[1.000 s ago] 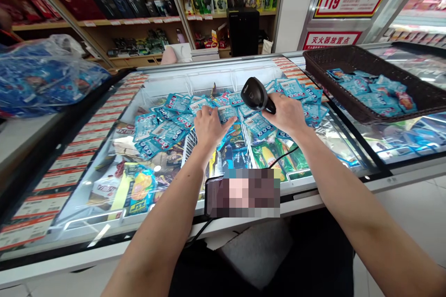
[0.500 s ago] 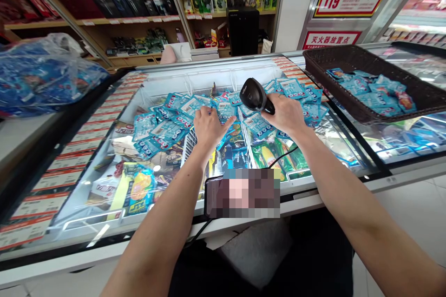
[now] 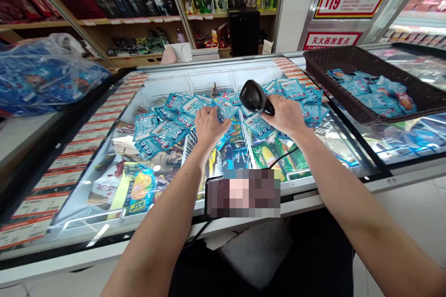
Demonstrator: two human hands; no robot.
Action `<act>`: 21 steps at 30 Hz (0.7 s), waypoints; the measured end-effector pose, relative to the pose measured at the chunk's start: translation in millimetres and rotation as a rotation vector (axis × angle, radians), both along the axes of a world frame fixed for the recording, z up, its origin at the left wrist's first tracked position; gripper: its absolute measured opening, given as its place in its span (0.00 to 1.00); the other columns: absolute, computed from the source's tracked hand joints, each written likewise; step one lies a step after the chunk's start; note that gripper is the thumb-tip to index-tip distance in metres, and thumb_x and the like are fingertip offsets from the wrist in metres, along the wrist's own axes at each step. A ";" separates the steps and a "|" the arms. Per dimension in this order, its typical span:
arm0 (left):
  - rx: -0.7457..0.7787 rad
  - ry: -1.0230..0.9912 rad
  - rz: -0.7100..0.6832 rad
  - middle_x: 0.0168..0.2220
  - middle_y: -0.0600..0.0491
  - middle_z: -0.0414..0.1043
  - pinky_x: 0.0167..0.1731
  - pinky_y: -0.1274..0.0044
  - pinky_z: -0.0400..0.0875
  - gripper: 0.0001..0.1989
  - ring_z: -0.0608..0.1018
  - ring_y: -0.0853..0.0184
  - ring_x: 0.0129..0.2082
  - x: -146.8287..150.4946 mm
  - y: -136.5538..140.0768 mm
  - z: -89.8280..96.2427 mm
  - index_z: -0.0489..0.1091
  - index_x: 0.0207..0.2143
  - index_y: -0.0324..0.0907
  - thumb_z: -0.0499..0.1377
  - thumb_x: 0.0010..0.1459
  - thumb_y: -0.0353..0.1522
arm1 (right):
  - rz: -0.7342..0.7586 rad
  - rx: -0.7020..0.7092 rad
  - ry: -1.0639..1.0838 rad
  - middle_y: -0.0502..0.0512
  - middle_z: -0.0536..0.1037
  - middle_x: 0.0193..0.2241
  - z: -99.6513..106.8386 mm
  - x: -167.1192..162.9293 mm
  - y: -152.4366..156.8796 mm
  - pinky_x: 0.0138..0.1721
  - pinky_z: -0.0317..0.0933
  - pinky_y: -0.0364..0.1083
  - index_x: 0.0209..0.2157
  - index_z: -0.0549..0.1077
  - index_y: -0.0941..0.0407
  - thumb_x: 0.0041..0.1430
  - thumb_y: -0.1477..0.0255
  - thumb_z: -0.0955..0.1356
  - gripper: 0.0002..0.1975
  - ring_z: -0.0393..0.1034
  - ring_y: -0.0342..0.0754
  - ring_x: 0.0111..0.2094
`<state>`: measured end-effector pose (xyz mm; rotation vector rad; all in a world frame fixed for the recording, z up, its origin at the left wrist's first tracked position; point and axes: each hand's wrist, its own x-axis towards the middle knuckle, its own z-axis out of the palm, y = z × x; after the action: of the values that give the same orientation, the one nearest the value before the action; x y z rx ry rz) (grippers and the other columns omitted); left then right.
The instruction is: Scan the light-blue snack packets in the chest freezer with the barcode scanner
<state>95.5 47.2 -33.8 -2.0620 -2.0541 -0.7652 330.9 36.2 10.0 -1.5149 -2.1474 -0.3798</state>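
Observation:
My right hand [image 3: 286,113] is wrapped around the handle of a black barcode scanner [image 3: 253,97], its head pointing left and up above the packets. My left hand [image 3: 209,125] rests on the pile of blue snack packets [image 3: 170,130], fingers bent and thumb held apart. Just past its thumb and fingertips lies a light-blue packet [image 3: 227,110]; whether the fingertips touch it is hard to see. More blue packets [image 3: 259,125] lie under and around the scanner, spread over the glass top of a freezer [image 3: 163,78].
A brown woven basket [image 3: 351,106] with more blue packets stands at the right. On the left sits a clear plastic bag [image 3: 45,76] full of blue packs. A phone [image 3: 214,197] lies at the front edge beside a black cable [image 3: 283,155]. Shelves [image 3: 132,20] line the back.
My left thumb has drawn in a little toward the fingers, and the light-blue packet beside it has turned slightly. The right hand and scanner stay almost where they were.

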 end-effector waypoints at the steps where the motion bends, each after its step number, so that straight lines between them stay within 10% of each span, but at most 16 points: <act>1: -0.013 -0.013 0.006 0.48 0.44 0.63 0.51 0.63 0.58 0.29 0.64 0.51 0.50 -0.2 0.6 0.6 0.61 0.53 0.43 0.55 0.49 0.44 | -0.001 -0.006 0.001 0.58 0.75 0.36 0.2 -0.2 -0.2 0.29 0.54 0.46 0.42 0.68 0.57 0.55 0.61 0.63 0.17 0.69 0.52 0.33; 21: 0.244 -0.369 -0.275 0.40 0.48 0.64 0.41 0.70 0.67 0.16 0.69 0.64 0.40 -15.4 10.8 -3.8 0.62 0.45 0.43 0.54 0.51 0.27 | 0.125 0.039 0.002 0.56 0.76 0.37 -1.0 -0.1 -0.8 0.29 0.53 0.45 0.44 0.69 0.56 0.54 0.64 0.64 0.17 0.69 0.52 0.35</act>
<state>80.0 58.0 -37.7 -2.2136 -1.7303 -1.4599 330.8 35.5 9.0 -1.3509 -2.2067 -0.3744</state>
